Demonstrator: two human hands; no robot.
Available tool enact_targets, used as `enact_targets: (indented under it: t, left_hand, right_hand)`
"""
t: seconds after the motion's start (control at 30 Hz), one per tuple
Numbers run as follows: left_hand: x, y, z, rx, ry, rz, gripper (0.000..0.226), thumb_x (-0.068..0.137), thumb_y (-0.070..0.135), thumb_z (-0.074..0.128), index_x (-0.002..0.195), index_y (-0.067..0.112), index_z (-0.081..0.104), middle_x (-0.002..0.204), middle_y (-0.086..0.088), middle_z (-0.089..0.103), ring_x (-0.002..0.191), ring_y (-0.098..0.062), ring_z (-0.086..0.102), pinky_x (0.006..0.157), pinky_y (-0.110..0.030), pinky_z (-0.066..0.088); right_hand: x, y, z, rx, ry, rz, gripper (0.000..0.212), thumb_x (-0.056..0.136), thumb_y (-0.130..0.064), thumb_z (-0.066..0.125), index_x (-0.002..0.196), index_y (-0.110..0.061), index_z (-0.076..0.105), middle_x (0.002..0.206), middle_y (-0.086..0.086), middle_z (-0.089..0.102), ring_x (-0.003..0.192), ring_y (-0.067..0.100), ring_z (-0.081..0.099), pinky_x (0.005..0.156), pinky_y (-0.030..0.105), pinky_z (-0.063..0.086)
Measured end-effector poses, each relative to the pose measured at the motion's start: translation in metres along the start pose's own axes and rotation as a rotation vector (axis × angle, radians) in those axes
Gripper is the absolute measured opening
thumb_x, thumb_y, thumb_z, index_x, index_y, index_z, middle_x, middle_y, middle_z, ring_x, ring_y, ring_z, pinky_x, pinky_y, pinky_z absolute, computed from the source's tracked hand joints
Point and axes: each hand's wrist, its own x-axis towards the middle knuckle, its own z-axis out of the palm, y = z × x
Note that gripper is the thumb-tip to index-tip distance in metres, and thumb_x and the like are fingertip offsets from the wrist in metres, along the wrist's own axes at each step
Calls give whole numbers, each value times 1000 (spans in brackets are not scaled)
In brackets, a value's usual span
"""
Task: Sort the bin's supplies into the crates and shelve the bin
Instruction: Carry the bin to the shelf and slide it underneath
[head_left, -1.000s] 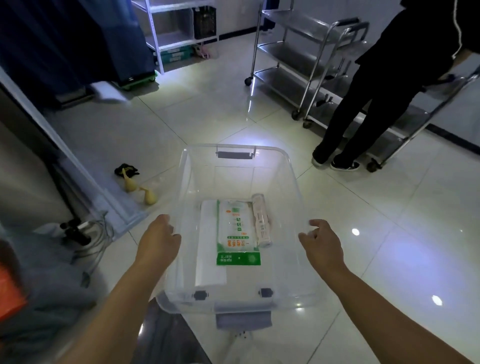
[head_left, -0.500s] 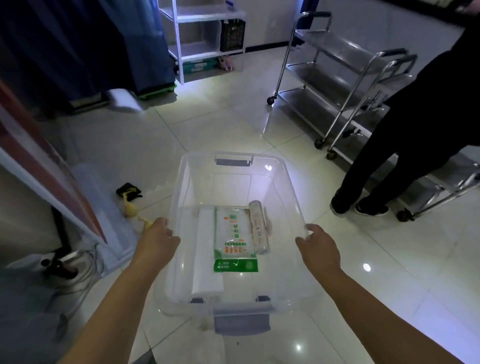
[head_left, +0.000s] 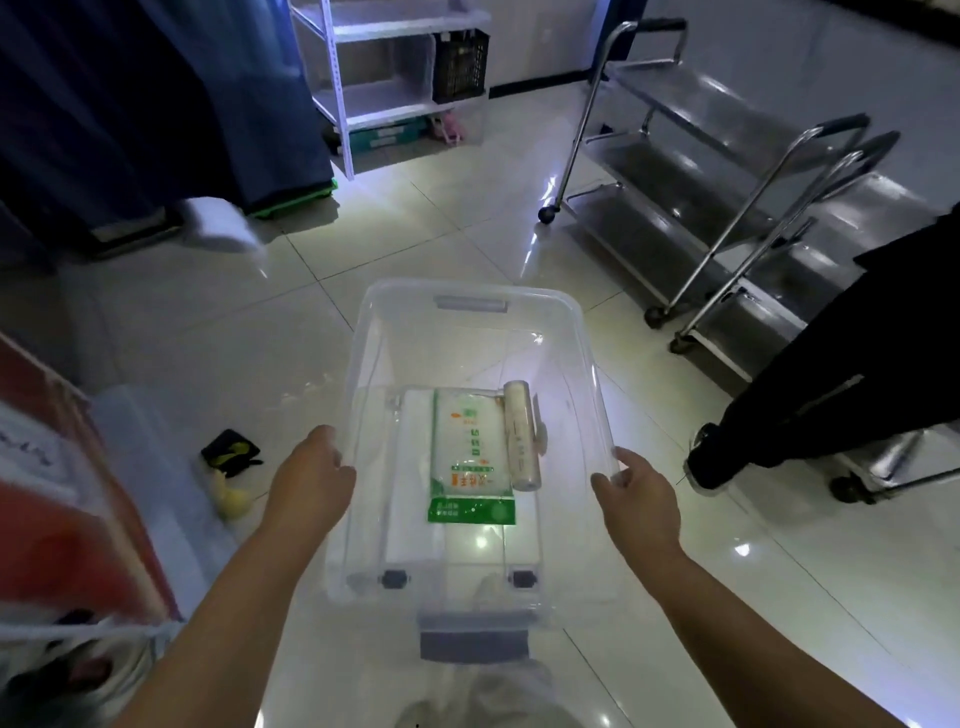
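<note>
A clear plastic bin (head_left: 582, 332) with grey latches is held above the tiled floor in front of me. My left hand (head_left: 310, 480) grips its left rim and my right hand (head_left: 640, 498) grips its right rim. Inside lie a green-and-white packet (head_left: 467, 462), a white flat pack (head_left: 413, 488) to its left and a pale roll (head_left: 521, 434) to its right. A white shelf unit (head_left: 374, 88) stands at the back with a dark crate (head_left: 461, 65) on it.
Steel trolleys (head_left: 717, 208) stand at the right, and a person in black (head_left: 831, 384) stands beside them. Small dark and yellow items (head_left: 231, 467) lie on the floor at the left. A red-and-white board (head_left: 62, 499) leans at the left edge.
The view has shifted forward and up with the bin carried along; the shelf unit looks nearer and the person in black has slid toward the right edge. Both hands keep their grip.
</note>
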Motion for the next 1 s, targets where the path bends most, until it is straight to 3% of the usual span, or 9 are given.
enact_targets:
  t: [0.1, 0.23, 0.27, 0.4, 0.57, 0.77, 0.93, 1.0]
  left_hand:
    - [55, 25, 6, 34, -1, -9, 21, 85, 8, 54, 105, 9, 47, 92, -10, 56, 82, -28, 56, 71, -33, 44]
    - [133, 69, 7, 96, 42, -13, 16, 85, 10, 55, 90, 14, 40, 78, 2, 47, 64, -13, 45, 56, -26, 35]
    - [152, 83, 4, 96, 39, -22, 14, 85, 11, 55, 94, 11, 44, 81, 1, 49, 66, -13, 46, 56, -26, 35]
    - [224, 132, -5, 51, 63, -61, 42, 84, 12, 56, 124, 4, 43, 97, -1, 50, 84, -20, 50, 73, -28, 38]
    - [299, 163, -17, -11, 145, -85, 41, 82, 11, 57, 122, 8, 46, 92, 0, 54, 81, -21, 54, 68, -29, 40]
    - [422, 185, -34, -39, 206, -125, 44, 78, 10, 55, 122, 11, 49, 104, -7, 62, 82, -22, 56, 68, -29, 41]
    - [540, 208, -61, -77, 208, -118, 46, 77, 11, 56, 122, 13, 51, 107, -9, 65, 88, -28, 61, 72, -32, 44]
    - [581, 218, -74, -97, 212, -112, 46, 77, 11, 55, 122, 14, 51, 107, -8, 65, 88, -28, 61, 73, -32, 46]
  right_hand:
    - [62, -13, 18, 24, -3, -14, 44, 85, -19, 58, 128, -16, 53, 61, -4, 58, 59, 12, 58, 65, 28, 52]
    - [154, -38, 36, 97, -40, 0, 44, 83, -19, 60, 126, -18, 54, 61, -3, 60, 59, 14, 59, 62, 30, 53]
    - [177, -47, 37, 116, -49, 8, 43, 82, -18, 60, 125, -18, 55, 60, -3, 60, 59, 15, 59, 60, 30, 52]
    - [263, -83, 44, 161, -80, -5, 37, 81, -18, 59, 118, -22, 57, 59, 0, 60, 56, 18, 59, 52, 28, 48]
    - [352, -132, 62, 192, -104, -31, 39, 78, -17, 59, 116, -25, 60, 58, 0, 59, 52, 17, 55, 50, 27, 44]
    - [455, -196, 111, 250, -122, -40, 42, 78, -18, 60, 119, -27, 59, 55, -3, 53, 46, 13, 45, 47, 27, 40]
    - [540, -264, 153, 270, -118, -21, 46, 78, -17, 62, 124, -21, 57, 63, 6, 60, 48, 15, 47, 49, 29, 44]
    - [571, -293, 165, 268, -122, -15, 45, 80, -19, 63, 125, -22, 55, 67, 9, 62, 53, 23, 55, 52, 37, 51]
